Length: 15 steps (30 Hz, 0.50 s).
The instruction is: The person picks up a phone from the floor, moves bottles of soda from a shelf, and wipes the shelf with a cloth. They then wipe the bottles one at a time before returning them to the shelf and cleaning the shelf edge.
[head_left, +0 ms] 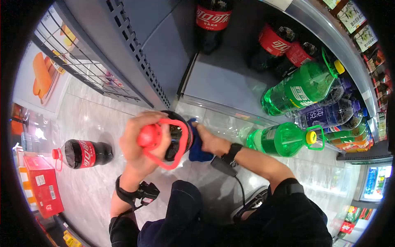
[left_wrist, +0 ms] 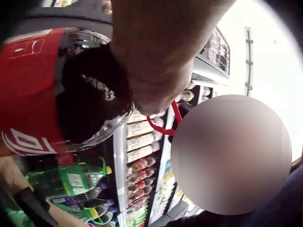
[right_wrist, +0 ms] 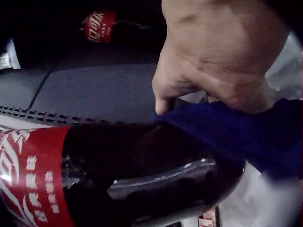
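My left hand [head_left: 131, 142] grips a large cola bottle [head_left: 174, 142] at its neck, just below the red cap, with the red carrying handle [head_left: 181, 158] looped beside it. The bottle's red label [left_wrist: 33, 90] faces the left wrist view. My right hand [head_left: 212, 142] holds a bunched blue cloth [head_left: 198, 151] against the lower part of the same bottle. In the right wrist view, the fingers and thumb pinch the cloth's edge, and the cloth lies over the bottle's dark side near the base.
Another cola bottle [head_left: 85, 154] is on the floor to the left, a green soda bottle [head_left: 284, 139] on the right. The grey shelf [head_left: 226, 82] ahead bears several bottles, including a green one [head_left: 298, 90]. A wire rack [head_left: 82, 57] and a red box [head_left: 43, 185] stand left.
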Each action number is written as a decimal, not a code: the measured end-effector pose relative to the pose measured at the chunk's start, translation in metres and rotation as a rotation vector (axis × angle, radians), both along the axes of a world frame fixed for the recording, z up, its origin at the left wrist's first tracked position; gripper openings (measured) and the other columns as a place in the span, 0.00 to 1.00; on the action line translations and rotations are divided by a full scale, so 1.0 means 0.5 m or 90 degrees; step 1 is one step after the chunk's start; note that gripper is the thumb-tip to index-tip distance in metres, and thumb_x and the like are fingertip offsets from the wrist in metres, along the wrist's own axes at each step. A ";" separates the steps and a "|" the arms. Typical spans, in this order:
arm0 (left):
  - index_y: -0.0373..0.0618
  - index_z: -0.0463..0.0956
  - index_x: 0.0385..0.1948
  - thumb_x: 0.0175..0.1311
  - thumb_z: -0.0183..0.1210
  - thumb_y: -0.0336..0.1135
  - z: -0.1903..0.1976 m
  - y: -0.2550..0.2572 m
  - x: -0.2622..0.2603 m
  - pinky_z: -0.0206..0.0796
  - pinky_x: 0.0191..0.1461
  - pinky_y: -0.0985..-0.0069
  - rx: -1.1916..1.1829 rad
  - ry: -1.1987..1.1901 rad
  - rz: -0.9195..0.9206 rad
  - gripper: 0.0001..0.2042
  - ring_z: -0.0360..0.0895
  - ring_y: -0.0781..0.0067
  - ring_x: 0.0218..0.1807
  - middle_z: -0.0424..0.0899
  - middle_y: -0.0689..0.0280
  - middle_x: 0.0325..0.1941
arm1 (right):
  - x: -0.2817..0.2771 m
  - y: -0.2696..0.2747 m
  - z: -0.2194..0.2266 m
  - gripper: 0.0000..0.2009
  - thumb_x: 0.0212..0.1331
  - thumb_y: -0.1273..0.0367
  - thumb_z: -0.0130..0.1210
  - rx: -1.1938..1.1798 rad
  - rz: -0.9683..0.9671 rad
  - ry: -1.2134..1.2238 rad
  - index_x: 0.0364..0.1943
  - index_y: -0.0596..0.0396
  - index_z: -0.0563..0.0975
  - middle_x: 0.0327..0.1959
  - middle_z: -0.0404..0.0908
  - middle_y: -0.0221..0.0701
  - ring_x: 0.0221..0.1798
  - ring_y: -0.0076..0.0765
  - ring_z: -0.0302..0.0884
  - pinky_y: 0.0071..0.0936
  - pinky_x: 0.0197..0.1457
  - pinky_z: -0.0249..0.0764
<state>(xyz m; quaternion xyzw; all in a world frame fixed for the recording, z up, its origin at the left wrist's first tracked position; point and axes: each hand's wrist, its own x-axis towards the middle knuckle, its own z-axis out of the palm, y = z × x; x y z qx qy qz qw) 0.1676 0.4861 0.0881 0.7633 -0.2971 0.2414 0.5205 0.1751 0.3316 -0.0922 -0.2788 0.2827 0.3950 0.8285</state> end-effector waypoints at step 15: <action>0.36 0.64 0.31 0.49 0.54 0.17 -0.060 0.050 0.010 0.67 0.41 0.74 0.001 0.014 0.221 0.10 0.75 0.64 0.34 0.75 0.54 0.31 | 0.051 -0.073 0.351 0.18 0.61 0.64 0.34 0.090 -0.178 -0.325 0.49 0.62 0.67 0.49 0.71 0.41 0.53 0.40 0.68 0.40 0.59 0.61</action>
